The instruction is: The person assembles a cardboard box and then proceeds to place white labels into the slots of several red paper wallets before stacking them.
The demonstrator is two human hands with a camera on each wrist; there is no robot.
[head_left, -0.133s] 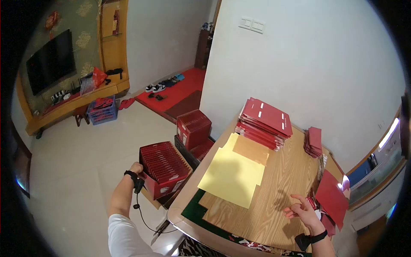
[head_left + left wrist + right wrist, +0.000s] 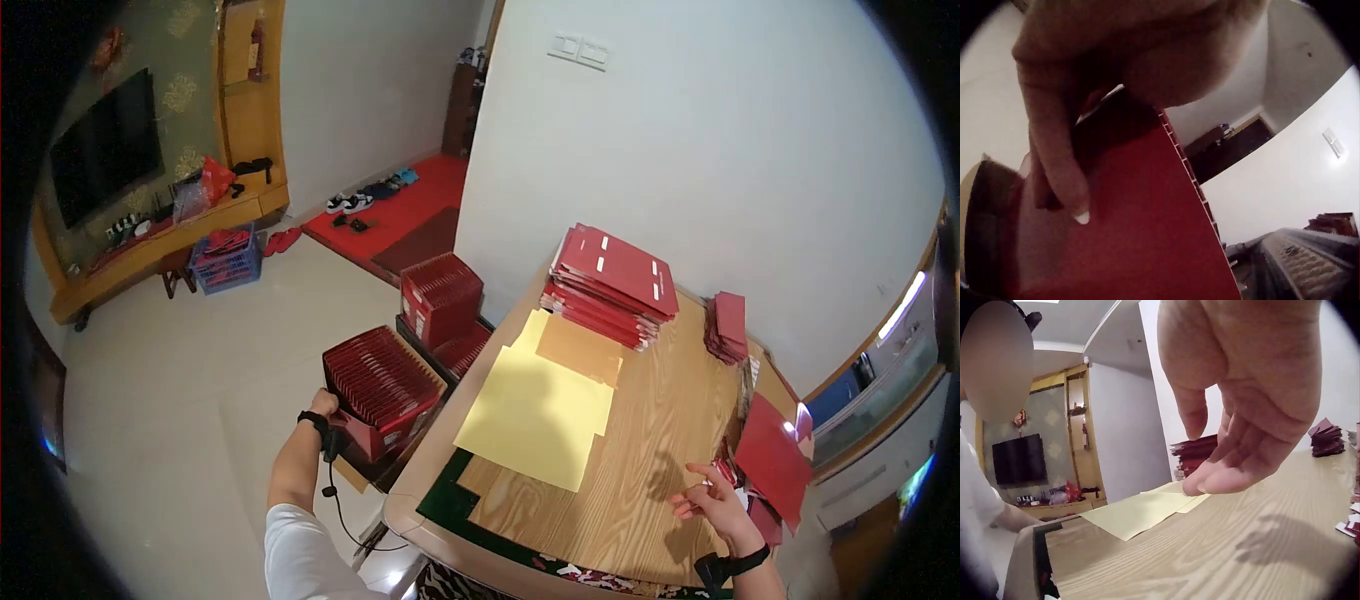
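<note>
At the near left side of the box of upright red folders (image 2: pixel 380 375), my left hand (image 2: pixel 325 403) grips a red folder (image 2: pixel 358 432). The left wrist view shows that hand (image 2: pixel 1141 50) over the folder's top edge, one finger lying down the red face (image 2: pixel 1141 206); its thumb cannot be made out. My right hand (image 2: pixel 722 505) hovers above the wooden tabletop (image 2: pixel 640 480), fingers loosely bent and holding nothing. In the right wrist view the same hand (image 2: pixel 1247 400) casts a shadow on the wood, with yellow sheets (image 2: pixel 1138 512) beyond it.
Yellow sheets (image 2: pixel 535 415) lie on the table left of centre, a tall stack of red folders (image 2: pixel 615 270) behind them. A smaller red stack (image 2: pixel 727 325) stands at the back right; a large red sheet (image 2: pixel 775 460) lies at the right edge. Another folder box (image 2: pixel 440 295) is beyond the first.
The left hand has moved slightly down and right along the box, and more of the red folder beside it shows. The head view has shifted a little; the right hand keeps nearly the same pose.
</note>
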